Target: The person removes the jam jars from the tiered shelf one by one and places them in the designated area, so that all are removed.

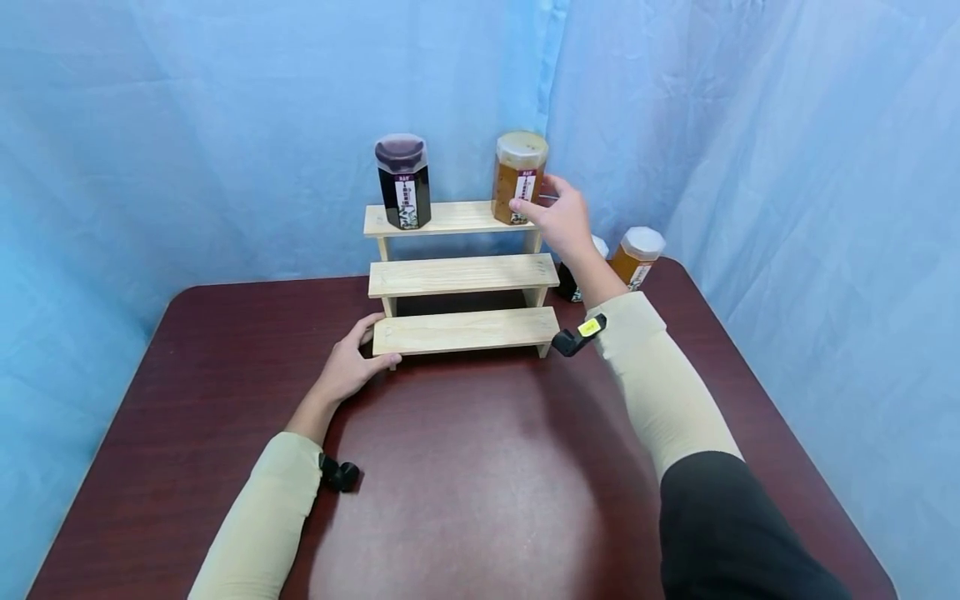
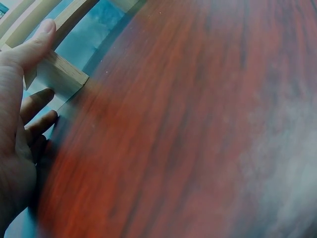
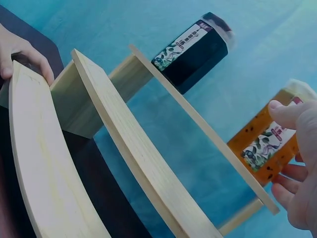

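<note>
A three-step wooden shelf (image 1: 462, 276) stands at the back of the table. My left hand (image 1: 348, 362) holds the left end of its lowest step, thumb at the front edge and fingers behind; the right wrist view shows this hand (image 3: 25, 54) too. On the top step's right end, an amber jar (image 1: 507, 185) with a pale lid and a label stands upright. My right hand (image 1: 564, 218) grips this jar (image 3: 270, 136) from the right, thumb across its front and fingers at its side. A dark jar (image 1: 405, 196) stands on the top step's left end.
Right of the shelf, another amber jar (image 1: 636, 254) and a dark jar (image 1: 567, 283), partly hidden by my right arm, stand on the dark red table (image 1: 465, 467). Blue curtains (image 1: 262, 142) hang behind the table and along its right side.
</note>
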Demonstrator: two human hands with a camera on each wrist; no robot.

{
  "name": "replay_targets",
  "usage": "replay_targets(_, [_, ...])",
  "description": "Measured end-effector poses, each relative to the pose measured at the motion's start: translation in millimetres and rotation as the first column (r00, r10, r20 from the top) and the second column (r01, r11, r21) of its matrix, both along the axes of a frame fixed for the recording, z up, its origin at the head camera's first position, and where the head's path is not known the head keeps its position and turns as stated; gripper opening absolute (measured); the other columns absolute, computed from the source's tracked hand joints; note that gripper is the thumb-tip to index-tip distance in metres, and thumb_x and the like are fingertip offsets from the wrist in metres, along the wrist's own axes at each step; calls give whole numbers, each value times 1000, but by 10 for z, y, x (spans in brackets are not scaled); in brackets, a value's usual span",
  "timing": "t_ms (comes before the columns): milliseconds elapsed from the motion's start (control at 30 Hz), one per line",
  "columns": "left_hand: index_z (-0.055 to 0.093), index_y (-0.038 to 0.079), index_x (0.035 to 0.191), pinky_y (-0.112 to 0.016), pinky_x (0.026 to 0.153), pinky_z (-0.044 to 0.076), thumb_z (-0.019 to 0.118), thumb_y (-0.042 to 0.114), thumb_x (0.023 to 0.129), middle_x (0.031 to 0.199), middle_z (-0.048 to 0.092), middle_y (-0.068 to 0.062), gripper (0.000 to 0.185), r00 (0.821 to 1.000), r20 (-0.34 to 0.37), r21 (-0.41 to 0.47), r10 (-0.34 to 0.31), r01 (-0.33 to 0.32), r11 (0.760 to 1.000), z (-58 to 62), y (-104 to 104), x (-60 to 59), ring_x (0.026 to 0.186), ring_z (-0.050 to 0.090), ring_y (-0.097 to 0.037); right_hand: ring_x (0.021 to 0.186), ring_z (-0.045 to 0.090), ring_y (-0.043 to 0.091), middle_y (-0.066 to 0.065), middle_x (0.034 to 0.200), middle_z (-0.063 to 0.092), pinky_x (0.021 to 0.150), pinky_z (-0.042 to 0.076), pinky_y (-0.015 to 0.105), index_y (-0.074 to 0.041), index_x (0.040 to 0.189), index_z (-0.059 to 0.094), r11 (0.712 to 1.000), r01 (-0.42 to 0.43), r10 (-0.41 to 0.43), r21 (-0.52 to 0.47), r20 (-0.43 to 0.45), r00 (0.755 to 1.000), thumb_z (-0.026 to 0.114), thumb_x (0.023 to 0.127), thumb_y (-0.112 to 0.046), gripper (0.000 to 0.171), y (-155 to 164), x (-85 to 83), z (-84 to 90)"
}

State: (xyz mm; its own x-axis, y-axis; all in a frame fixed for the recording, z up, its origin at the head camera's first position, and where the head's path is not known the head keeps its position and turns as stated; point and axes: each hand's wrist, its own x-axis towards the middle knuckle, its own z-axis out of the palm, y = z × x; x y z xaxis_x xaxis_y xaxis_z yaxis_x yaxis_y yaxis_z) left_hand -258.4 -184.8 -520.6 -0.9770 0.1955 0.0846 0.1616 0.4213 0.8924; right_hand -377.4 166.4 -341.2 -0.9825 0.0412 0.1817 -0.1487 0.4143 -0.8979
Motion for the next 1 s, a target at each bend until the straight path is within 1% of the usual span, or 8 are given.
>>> replay_targets(200, [39, 21, 154, -50, 104, 35, 83, 29, 86, 142, 57, -15, 81, 1000, 2, 1, 5, -5, 1000, 8, 9, 18, 129, 53, -29, 124, 55, 23, 9, 138, 57, 100, 46, 33, -10, 149, 48, 999, 18, -18, 41, 8, 1000, 81, 86, -37, 76, -36, -89, 5])
replay_targets(300, [39, 21, 154, -50, 103, 35, 83, 29, 86, 142, 57, -15, 81, 1000, 7, 4, 6, -6, 1000, 5, 22, 26, 128, 53, -29, 123, 54, 21, 9, 138, 57, 101, 45, 33, -10, 149, 47, 998, 2, -4, 60, 23, 1000, 82, 85, -38, 78, -25, -126, -16])
replay_targets(433, [40, 22, 154, -49, 103, 35, 83, 29, 86, 141, 58, -14, 81, 1000, 7, 9, 0, 0, 1000, -8, 38, 25, 128, 53, -28, 121, 54, 21, 9, 137, 57, 101, 44, 36, -10, 148, 46, 997, -30, 29, 65, 18, 999, 83, 83, -39, 80, -9, -160, -64])
replay_targets(600, [40, 22, 154, -50, 103, 35, 84, 31, 86, 142, 58, -14, 81, 1000, -1, 13, -6, 6, 1000, -13, 55, 25, 128, 53, -28, 124, 52, 21, 7, 139, 55, 103, 42, 38, -14, 149, 43, 997, -39, 38, 67, 16, 999, 84, 81, -42, 84, -7, -190, -93])
replay_targets(667, [40, 22, 154, -50, 103, 35, 84, 32, 85, 142, 58, -14, 82, 1000, -1, 14, -6, 6, 1000, -10, 63, 29, 128, 53, -28, 124, 51, 20, 6, 140, 53, 103, 42, 38, -16, 151, 40, 998, -32, 31, 61, 20, 999, 85, 80, -43, 88, -9, -201, -94])
replay_targets(767, [40, 22, 154, -50, 104, 35, 84, 34, 85, 142, 57, -14, 82, 1000, 2, 10, -4, 4, 1000, -4, 73, 37, 129, 53, -28, 125, 50, 20, 7, 142, 50, 103, 42, 38, -18, 155, 32, 999, -18, 17, 26, 28, 999, 86, 79, -42, 96, -11, -208, -98])
replay_targets(867, [40, 23, 154, -50, 104, 36, 84, 36, 85, 143, 57, -14, 83, 1000, 4, 2, -1, 1, 1000, 4, 78, 40, 129, 53, -27, 126, 49, 19, 8, 144, 48, 101, 44, 38, -19, 156, 26, 1000, 12, -12, -9, 34, 999, 88, 78, -40, 101, -15, -209, -109])
replay_targets(1000, [40, 23, 153, -50, 104, 36, 84, 37, 85, 143, 57, -13, 82, 1000, 1, 0, -2, 2, 1000, 11, 100, 36, 130, 53, -27, 125, 50, 19, 8, 143, 49, 100, 44, 36, -17, 152, 30, 999, 45, -45, -14, 8, 999, 88, 77, -39, 97, 3, -211, -131])
